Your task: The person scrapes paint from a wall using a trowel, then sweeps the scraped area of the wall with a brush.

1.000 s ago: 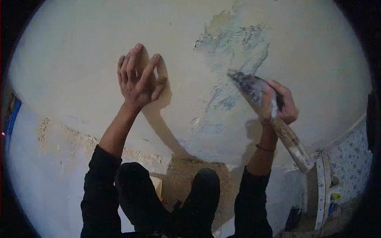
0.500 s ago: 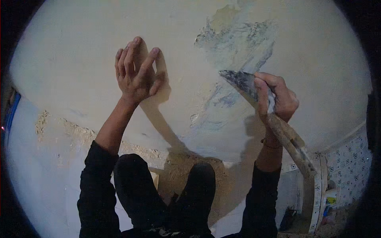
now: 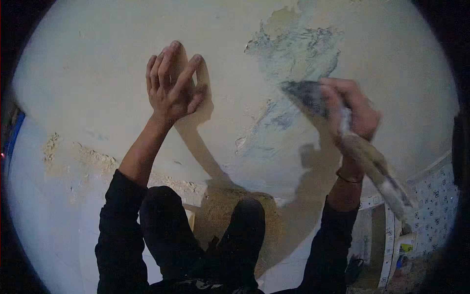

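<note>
Just behind the blade, the fingers and thumb of the right hand (image 3: 360, 110) pinch a flat-bladed scraper (image 3: 308, 95), its dark, smeared metal caught between them. A grip so far forward probably gives finer control over the blade's angle than one at the far end would. The long, stained handle (image 3: 374, 164) slants back past the outer side of the wrist, perhaps left free so that the wrist can turn. The leading corner lies over the pale wall (image 3: 112, 73), at the lower edge of a flaking, grey-blue patch (image 3: 303, 54); blur hides whether metal and wall touch.

The left hand (image 3: 169, 90) holds nothing. Its fingers are spread and point up the wall, the tips seeming to rest on it with their shadow close beside. Set well apart from the blade, it likely serves as a prop for the leaning body.

Farther out, a thin bracelet (image 3: 348, 177) circles the right wrist, and both dark sleeves (image 3: 120, 220) end partway up the forearms, maybe to spare the cuffs from dust. Bent knees (image 3: 164, 201) stand apart below, presumably for balance, with brown, gritty ground (image 3: 220, 210) between them. Crumbling plaster (image 3: 95, 157) edges the wall to the left; patterned tiles (image 3: 433, 206) show at the right.
</note>
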`<move>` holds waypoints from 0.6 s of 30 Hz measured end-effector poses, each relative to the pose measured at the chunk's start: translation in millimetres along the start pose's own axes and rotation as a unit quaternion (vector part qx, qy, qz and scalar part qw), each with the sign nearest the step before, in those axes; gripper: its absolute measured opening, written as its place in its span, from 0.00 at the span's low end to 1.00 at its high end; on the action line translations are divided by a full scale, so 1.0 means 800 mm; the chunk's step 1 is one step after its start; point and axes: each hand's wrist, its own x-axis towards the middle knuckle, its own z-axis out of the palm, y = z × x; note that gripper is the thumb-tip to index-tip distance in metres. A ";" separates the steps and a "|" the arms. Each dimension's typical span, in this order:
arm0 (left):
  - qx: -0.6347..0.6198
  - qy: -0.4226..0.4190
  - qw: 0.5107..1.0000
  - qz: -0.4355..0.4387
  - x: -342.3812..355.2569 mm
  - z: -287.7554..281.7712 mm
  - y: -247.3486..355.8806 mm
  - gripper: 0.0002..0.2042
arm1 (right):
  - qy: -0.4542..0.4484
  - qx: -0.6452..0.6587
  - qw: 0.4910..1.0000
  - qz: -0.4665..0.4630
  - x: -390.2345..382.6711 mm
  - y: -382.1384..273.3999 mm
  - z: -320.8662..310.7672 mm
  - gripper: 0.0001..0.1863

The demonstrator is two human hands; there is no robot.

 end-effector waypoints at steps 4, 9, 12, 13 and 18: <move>0.007 -0.008 1.000 0.020 0.006 -0.002 -0.001 0.25 | -0.008 0.004 1.000 0.008 -0.004 0.003 0.010 0.03; 0.002 -0.010 1.000 0.016 0.008 -0.001 0.000 0.25 | 0.047 -0.003 0.997 0.067 0.001 -0.005 0.005 0.03; 0.006 -0.016 1.000 0.017 0.006 -0.004 -0.001 0.25 | -0.055 -0.009 0.998 0.009 0.007 -0.004 0.007 0.03; 0.011 -0.008 1.000 0.015 0.008 0.000 -0.001 0.25 | -0.054 -0.013 0.998 0.008 0.007 -0.004 0.003 0.03; 0.001 -0.010 1.000 0.022 0.006 -0.004 -0.002 0.26 | -0.047 0.011 0.999 0.006 0.010 -0.004 0.013 0.03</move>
